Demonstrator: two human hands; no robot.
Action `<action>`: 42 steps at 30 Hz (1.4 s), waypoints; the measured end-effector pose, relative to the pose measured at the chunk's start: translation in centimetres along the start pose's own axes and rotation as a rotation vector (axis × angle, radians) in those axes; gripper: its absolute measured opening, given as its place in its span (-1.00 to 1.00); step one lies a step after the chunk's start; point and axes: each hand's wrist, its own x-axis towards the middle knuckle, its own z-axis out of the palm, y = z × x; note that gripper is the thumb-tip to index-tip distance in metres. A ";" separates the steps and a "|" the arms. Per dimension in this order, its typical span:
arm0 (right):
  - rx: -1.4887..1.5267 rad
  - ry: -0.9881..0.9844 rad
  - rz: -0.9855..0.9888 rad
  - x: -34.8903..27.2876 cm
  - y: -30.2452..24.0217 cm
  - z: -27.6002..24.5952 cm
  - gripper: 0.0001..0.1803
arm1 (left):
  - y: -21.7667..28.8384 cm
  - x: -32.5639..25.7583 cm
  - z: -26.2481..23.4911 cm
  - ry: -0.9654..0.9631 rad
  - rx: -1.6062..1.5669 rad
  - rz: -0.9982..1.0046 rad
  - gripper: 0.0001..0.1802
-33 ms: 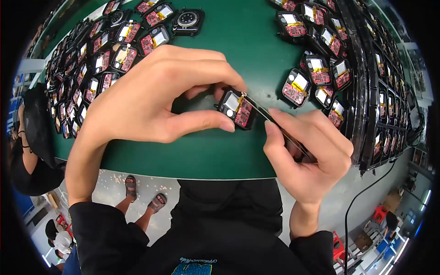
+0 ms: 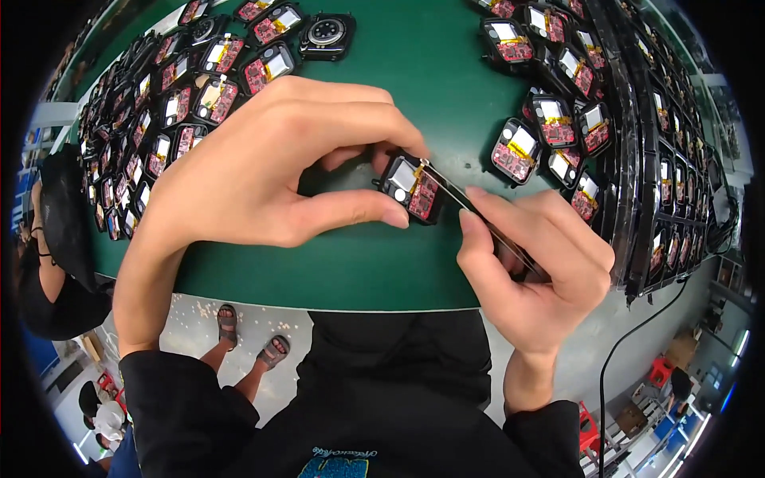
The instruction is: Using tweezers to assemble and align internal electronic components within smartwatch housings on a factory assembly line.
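Between the thumb and fingers of my left hand sits an open smartwatch case. Inside it show a red circuit board, a silvery-white battery block, yellow tape and a round white spot. My right hand is closed round a pair of metal tweezers. The tips of the tweezers meet the upper edge of the case, close to my left fingertips. Whether they grip a tiny part there is too small to tell. My left fingers partly cover the case's left side.
Many open watch cases crowd the green table on the left. Further open cases lie at the right beside stacked black trays. One watch case lies back-up at the far side. A co-worker's arm shows at left.
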 end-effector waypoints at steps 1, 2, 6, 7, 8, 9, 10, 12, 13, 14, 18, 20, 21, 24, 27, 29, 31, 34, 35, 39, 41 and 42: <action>-0.003 0.004 -0.008 0.0 0.1 0.1 -0.71 | -0.1 0.0 0.0 0.004 -0.006 0.001 -0.44; -0.005 0.009 -0.016 0.0 0.1 0.2 -0.71 | -0.1 0.0 -0.1 0.007 -0.013 0.002 -0.44; -0.015 0.025 -0.047 0.1 0.3 0.2 -0.72 | -0.8 0.0 -0.4 -0.002 -0.019 0.032 -0.43; 0.013 -0.001 -0.021 0.3 0.2 0.0 -0.74 | -1.0 0.0 -0.4 -0.014 -0.050 0.039 -0.43; 0.042 -0.027 0.006 0.4 0.1 -0.2 -0.76 | -1.2 0.0 -0.5 -0.027 -0.081 0.047 -0.42; 0.043 -0.027 0.008 0.4 -0.1 -0.4 -0.76 | -1.4 -0.1 -0.5 -0.028 -0.082 0.046 -0.42; 0.075 -0.064 0.062 0.5 -0.3 -0.7 -0.79 | -1.6 -0.2 -0.6 -0.030 -0.112 0.043 -0.41; 0.109 -0.103 0.118 0.5 -0.4 -0.8 -0.81 | -1.8 -0.3 -0.6 -0.033 -0.144 0.037 -0.40; 0.127 -0.104 0.139 0.5 -0.4 -0.8 -0.81 | -1.7 -0.3 -0.6 -0.038 -0.146 0.039 -0.40; 0.144 -0.105 0.159 0.4 -0.4 -0.8 -0.81 | -1.7 -0.2 -0.7 -0.042 -0.147 0.041 -0.40; 0.140 -0.107 0.159 0.4 -0.4 -0.9 -0.81 | -1.7 -0.1 -0.7 -0.067 -0.136 0.030 -0.40; 0.136 -0.094 0.168 0.5 -0.4 -0.7 -0.80 | -1.7 -0.1 -0.7 -0.070 -0.106 0.042 -0.41; 0.136 -0.095 0.171 0.5 -0.4 -0.7 -0.80 | -1.7 -0.1 -0.7 -0.071 -0.108 0.041 -0.41; 0.126 -0.104 0.162 0.5 -0.5 -0.7 -0.80 | -1.9 -0.1 -0.6 -0.058 -0.108 0.067 -0.41; 0.110 -0.128 0.156 0.6 -0.4 -0.7 -0.79 | -1.7 -0.1 -0.6 -0.057 -0.116 0.063 -0.42; 0.118 -0.125 0.135 0.6 -0.2 -0.7 -0.79 | -1.5 0.0 -0.7 -0.082 -0.099 0.040 -0.40; 0.121 -0.125 0.133 0.6 -0.2 -0.7 -0.79 | -1.6 0.0 -0.6 -0.079 -0.104 0.040 -0.41; 0.127 -0.129 0.123 0.6 -0.2 -0.6 -0.79 | -1.3 0.2 -0.5 -0.072 -0.105 0.044 -0.43; 0.127 -0.133 0.115 0.5 -0.2 -0.6 -0.79 | -1.2 0.2 -0.5 -0.066 -0.102 0.050 -0.44; 0.127 -0.130 0.123 0.4 -0.1 -0.6 -0.78 | -1.2 0.0 -0.7 -0.102 -0.053 0.028 -0.47; 0.156 -0.134 0.128 0.4 0.0 -0.6 -0.77 | -1.2 -0.1 -0.8 -0.114 -0.049 0.016 -0.48; 0.155 -0.133 0.128 0.4 0.1 -0.6 -0.77 | -1.3 0.0 -0.8 -0.115 -0.049 0.017 -0.48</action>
